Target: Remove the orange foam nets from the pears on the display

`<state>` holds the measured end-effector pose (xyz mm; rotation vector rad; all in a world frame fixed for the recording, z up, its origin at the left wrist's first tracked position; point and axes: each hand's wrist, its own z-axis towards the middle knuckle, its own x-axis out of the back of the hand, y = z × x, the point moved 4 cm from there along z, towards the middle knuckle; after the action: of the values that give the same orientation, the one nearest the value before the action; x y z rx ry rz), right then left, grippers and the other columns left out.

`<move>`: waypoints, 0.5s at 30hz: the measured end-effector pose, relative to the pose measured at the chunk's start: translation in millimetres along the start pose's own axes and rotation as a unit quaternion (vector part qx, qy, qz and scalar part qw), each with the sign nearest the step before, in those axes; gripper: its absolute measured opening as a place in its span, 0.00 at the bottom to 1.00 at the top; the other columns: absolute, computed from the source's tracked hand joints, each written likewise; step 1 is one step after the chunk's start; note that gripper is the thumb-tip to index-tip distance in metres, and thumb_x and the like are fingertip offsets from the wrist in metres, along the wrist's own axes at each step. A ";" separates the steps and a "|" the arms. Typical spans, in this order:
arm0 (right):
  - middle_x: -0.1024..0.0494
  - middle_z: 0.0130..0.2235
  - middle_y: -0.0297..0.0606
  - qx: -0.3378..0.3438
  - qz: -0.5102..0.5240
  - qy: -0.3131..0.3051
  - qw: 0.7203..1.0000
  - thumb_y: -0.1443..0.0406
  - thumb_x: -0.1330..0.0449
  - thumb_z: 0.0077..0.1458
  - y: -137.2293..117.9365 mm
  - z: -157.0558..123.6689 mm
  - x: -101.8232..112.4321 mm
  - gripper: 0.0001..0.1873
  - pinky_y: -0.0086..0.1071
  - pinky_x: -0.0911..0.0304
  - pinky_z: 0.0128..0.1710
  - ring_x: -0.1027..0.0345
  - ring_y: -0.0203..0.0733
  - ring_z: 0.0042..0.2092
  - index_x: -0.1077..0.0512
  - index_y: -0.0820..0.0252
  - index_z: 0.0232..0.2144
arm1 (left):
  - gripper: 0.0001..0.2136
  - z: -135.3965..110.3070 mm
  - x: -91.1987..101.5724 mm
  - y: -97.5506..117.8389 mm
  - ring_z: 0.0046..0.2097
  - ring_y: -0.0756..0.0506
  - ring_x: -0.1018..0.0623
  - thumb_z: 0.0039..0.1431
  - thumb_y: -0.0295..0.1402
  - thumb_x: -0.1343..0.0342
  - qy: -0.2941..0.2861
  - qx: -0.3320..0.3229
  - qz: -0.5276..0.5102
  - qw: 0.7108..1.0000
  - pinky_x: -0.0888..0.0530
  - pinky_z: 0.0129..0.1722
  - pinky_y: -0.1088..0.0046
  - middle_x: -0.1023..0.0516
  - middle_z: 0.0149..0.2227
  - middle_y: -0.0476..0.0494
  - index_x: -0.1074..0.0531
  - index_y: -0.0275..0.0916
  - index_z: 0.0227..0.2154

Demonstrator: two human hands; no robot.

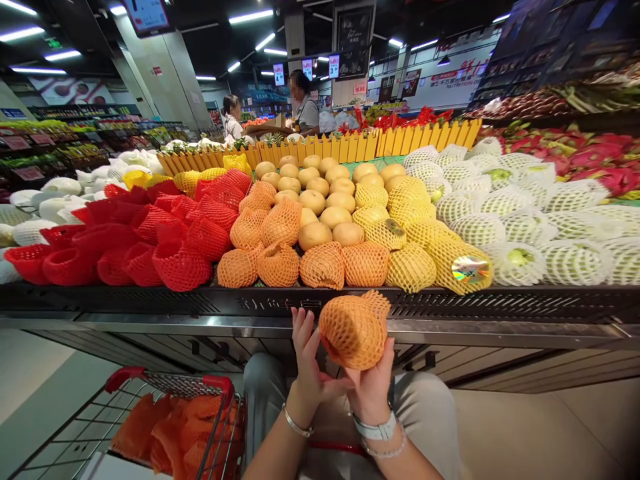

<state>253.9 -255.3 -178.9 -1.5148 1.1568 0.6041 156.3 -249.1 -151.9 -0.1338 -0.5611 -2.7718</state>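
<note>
Black-rimmed fruit stand (265,301) runs the full width ahead, a low yellow picket fence (350,145) along its back. White-netted fruits (510,207) fill the right portion of the slope, red-netted fruits (183,257) much of the left; between them, bare tan fruits (313,201) are stacked, bordered by orange-netted fruits (280,223) on their left and front and yellow-netted fruits (413,267) on their right. Lower left, beside the person's leg: a wire shopping cart (120,378) with red corners, a heap of orange netting (193,430) inside. Right hand (374,383) grasps one orange-wrapped fruit (354,332) from below and its right side, holding it up just before the stand's front edge, above the person's lap. Left hand (306,357) is spread with fingers extended, just beside the fruit's left side; contact there cannot be told. Right wrist wears a white watch (376,428) and a beaded bracelet (387,453), left wrist a silver bangle (299,427). Smallest item noted: a shiny round sticker (470,270) on a front-row yellow net.
</note>
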 end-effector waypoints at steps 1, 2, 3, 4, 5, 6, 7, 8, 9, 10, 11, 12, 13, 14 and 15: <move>0.22 0.48 0.36 -0.022 -0.006 -0.021 1.000 0.39 0.48 0.49 2.2 -3.0 -3.3 0.29 0.52 0.37 0.53 0.29 0.49 0.51 0.24 0.48 0.42 | 0.40 2.4 0.7 -0.9 0.69 0.35 0.53 0.53 0.57 0.50 0.003 -0.021 0.013 1.000 0.58 0.65 0.46 0.52 0.69 0.41 0.53 0.46 0.65; 0.22 0.48 0.37 -0.039 -0.011 -0.043 0.998 0.39 0.49 0.50 3.8 -5.7 -6.8 0.30 0.52 0.37 0.54 0.29 0.50 0.51 0.24 0.49 0.42 | 0.40 5.7 0.6 -2.2 0.68 0.35 0.51 0.54 0.58 0.52 -0.007 -0.028 0.016 0.999 0.57 0.65 0.46 0.49 0.67 0.37 0.53 0.43 0.65; 0.22 0.48 0.37 -0.049 -0.014 -0.061 0.997 0.39 0.50 0.50 4.8 -8.0 -9.8 0.30 0.51 0.38 0.55 0.29 0.50 0.51 0.23 0.49 0.42 | 0.41 9.2 0.0 -3.6 0.67 0.34 0.48 0.54 0.58 0.52 -0.030 -0.025 0.014 0.999 0.55 0.65 0.45 0.46 0.66 0.34 0.52 0.40 0.65; 0.22 0.48 0.37 -0.053 -0.016 -0.071 0.996 0.39 0.50 0.51 5.2 -9.7 -12.1 0.30 0.50 0.39 0.56 0.30 0.49 0.52 0.23 0.50 0.42 | 0.41 12.5 -0.6 -4.2 0.67 0.33 0.45 0.53 0.58 0.51 -0.055 -0.021 0.010 0.998 0.54 0.65 0.45 0.42 0.64 0.32 0.51 0.38 0.65; 0.22 0.49 0.37 -0.053 -0.017 -0.075 0.996 0.40 0.50 0.51 5.2 -10.8 -13.4 0.29 0.49 0.39 0.57 0.30 0.49 0.53 0.23 0.50 0.42 | 0.40 15.2 -0.8 -3.9 0.66 0.33 0.43 0.53 0.56 0.50 -0.077 -0.017 0.007 0.997 0.53 0.64 0.44 0.39 0.63 0.31 0.49 0.38 0.64; 0.23 0.49 0.37 -0.050 -0.019 -0.074 0.996 0.40 0.49 0.51 5.3 -11.5 -13.8 0.29 0.48 0.40 0.57 0.31 0.49 0.54 0.23 0.50 0.42 | 0.38 16.9 -0.4 -2.7 0.65 0.33 0.41 0.54 0.54 0.49 -0.090 -0.013 0.006 0.996 0.52 0.64 0.44 0.37 0.61 0.31 0.47 0.38 0.63; 0.23 0.50 0.38 -0.050 -0.025 -0.072 0.996 0.40 0.49 0.51 6.0 -11.9 -13.5 0.30 0.48 0.40 0.58 0.31 0.49 0.54 0.23 0.51 0.42 | 0.36 17.6 0.3 -1.0 0.64 0.33 0.40 0.55 0.52 0.48 -0.091 -0.004 0.004 0.996 0.51 0.64 0.44 0.35 0.60 0.31 0.45 0.38 0.62; 0.23 0.50 0.39 -0.054 -0.034 -0.073 0.995 0.40 0.49 0.51 7.5 -12.4 -12.7 0.30 0.49 0.41 0.58 0.32 0.49 0.54 0.23 0.52 0.43 | 0.33 17.3 1.0 0.7 0.64 0.33 0.40 0.56 0.50 0.48 -0.082 0.014 0.001 0.997 0.49 0.63 0.44 0.35 0.60 0.32 0.43 0.39 0.61; 0.24 0.51 0.40 -0.057 -0.046 -0.075 0.994 0.40 0.48 0.51 9.6 -12.9 -11.4 0.31 0.49 0.41 0.58 0.32 0.49 0.54 0.24 0.54 0.44 | 0.30 16.0 1.7 2.5 0.64 0.34 0.39 0.58 0.49 0.50 -0.061 0.038 -0.006 0.997 0.46 0.63 0.45 0.34 0.59 0.33 0.41 0.40 0.60; 0.25 0.52 0.41 -0.058 -0.060 -0.078 0.994 0.40 0.49 0.51 12.0 -13.6 -9.8 0.32 0.49 0.42 0.59 0.33 0.49 0.55 0.25 0.55 0.45 | 0.26 13.9 2.3 4.1 0.63 0.35 0.38 0.60 0.47 0.52 -0.027 0.069 -0.018 0.997 0.44 0.62 0.45 0.34 0.59 0.34 0.39 0.41 0.58; 0.26 0.53 0.41 -0.051 -0.074 -0.080 0.993 0.41 0.48 0.52 14.2 -14.6 -8.2 0.32 0.48 0.43 0.59 0.34 0.49 0.56 0.27 0.55 0.47 | 0.22 11.3 2.9 5.5 0.63 0.35 0.37 0.62 0.46 0.54 0.020 0.104 -0.033 0.994 0.41 0.61 0.47 0.33 0.58 0.35 0.35 0.43 0.56; 0.27 0.55 0.41 -0.035 -0.089 -0.082 0.992 0.41 0.48 0.53 15.8 -15.9 -7.0 0.32 0.48 0.43 0.60 0.35 0.49 0.57 0.29 0.54 0.50 | 0.19 8.3 3.6 6.5 0.62 0.36 0.35 0.63 0.44 0.56 0.076 0.142 -0.052 0.986 0.39 0.60 0.48 0.32 0.58 0.37 0.32 0.43 0.52; 0.29 0.56 0.40 -0.012 -0.103 -0.086 0.991 0.42 0.48 0.53 16.6 -17.5 -6.6 0.33 0.47 0.43 0.60 0.36 0.48 0.58 0.32 0.53 0.53 | 0.17 5.3 4.1 7.1 0.61 0.37 0.34 0.64 0.44 0.57 0.137 0.181 -0.077 0.971 0.38 0.59 0.49 0.31 0.57 0.39 0.31 0.44 0.49; 0.31 0.58 0.39 0.018 -0.115 -0.093 0.989 0.42 0.48 0.53 16.5 -19.5 -7.3 0.33 0.47 0.43 0.60 0.38 0.48 0.59 0.35 0.50 0.56 | 0.17 2.6 4.5 7.2 0.60 0.38 0.32 0.64 0.44 0.58 0.198 0.220 -0.110 0.949 0.37 0.58 0.49 0.31 0.56 0.40 0.30 0.45 0.47; 0.33 0.59 0.38 0.048 -0.125 -0.107 0.985 0.42 0.48 0.53 15.7 -21.9 -9.1 0.35 0.47 0.43 0.60 0.40 0.48 0.60 0.39 0.48 0.58 | 0.17 0.5 4.5 6.7 0.59 0.38 0.31 0.64 0.45 0.59 0.254 0.261 -0.152 0.919 0.36 0.58 0.50 0.30 0.56 0.42 0.32 0.47 0.49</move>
<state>231.8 -271.8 -171.8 -1.4457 0.8065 0.5168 154.1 -256.0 -148.4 0.8281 -1.2127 -2.6465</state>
